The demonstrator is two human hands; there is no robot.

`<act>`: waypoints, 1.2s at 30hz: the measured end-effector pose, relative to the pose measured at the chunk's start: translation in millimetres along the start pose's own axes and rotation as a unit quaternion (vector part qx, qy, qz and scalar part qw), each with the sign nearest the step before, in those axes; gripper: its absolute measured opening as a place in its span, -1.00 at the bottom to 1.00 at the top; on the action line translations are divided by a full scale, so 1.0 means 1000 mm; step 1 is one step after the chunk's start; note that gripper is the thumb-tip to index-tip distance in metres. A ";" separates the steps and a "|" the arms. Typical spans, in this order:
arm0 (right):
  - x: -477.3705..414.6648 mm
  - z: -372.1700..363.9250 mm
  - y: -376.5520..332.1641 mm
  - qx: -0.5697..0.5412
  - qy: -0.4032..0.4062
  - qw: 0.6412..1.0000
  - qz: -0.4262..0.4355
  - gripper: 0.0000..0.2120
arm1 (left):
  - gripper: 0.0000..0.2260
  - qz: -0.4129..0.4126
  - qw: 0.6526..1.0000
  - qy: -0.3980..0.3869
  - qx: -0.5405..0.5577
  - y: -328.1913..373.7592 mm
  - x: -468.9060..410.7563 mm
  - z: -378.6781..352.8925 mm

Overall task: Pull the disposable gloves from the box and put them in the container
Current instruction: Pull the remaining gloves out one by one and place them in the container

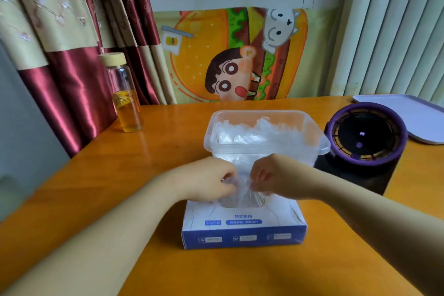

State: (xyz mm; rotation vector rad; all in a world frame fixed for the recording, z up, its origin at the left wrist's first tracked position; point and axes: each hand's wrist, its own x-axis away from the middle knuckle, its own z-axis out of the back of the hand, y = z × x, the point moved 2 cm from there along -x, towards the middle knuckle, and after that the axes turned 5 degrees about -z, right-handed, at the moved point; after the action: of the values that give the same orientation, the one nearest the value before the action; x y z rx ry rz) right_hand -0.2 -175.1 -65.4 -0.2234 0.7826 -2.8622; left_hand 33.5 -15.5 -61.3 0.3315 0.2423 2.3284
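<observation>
A blue and white glove box (pixel 242 226) lies on the wooden table, close to me. Clear disposable gloves (pixel 241 193) stick up out of its top opening. My left hand (pixel 211 179) and my right hand (pixel 276 176) hover over the opening, each pinching the clear plastic between curled fingers. Just behind the box stands a clear plastic container (pixel 264 149), with crumpled clear gloves (pixel 257 131) inside.
A glass bottle (pixel 125 94) with a little amber liquid stands at the back left. At the right, a purple and black round device (pixel 365 139) sits beside the container. A white tray (pixel 408 115) lies at the far right. Curtains hang behind.
</observation>
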 end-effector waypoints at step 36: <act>-0.025 0.092 -0.044 -0.280 0.169 0.945 -0.026 -0.92 | -0.20 0.069 0.885 0.294 0.355 -0.018 0.039 0.084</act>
State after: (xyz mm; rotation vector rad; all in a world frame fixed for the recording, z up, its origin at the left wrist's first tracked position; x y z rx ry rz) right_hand 36.3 -177.5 33.0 0.1942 1.6709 -2.6819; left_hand 45.1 30.8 19.4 -0.0341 1.4268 2.3411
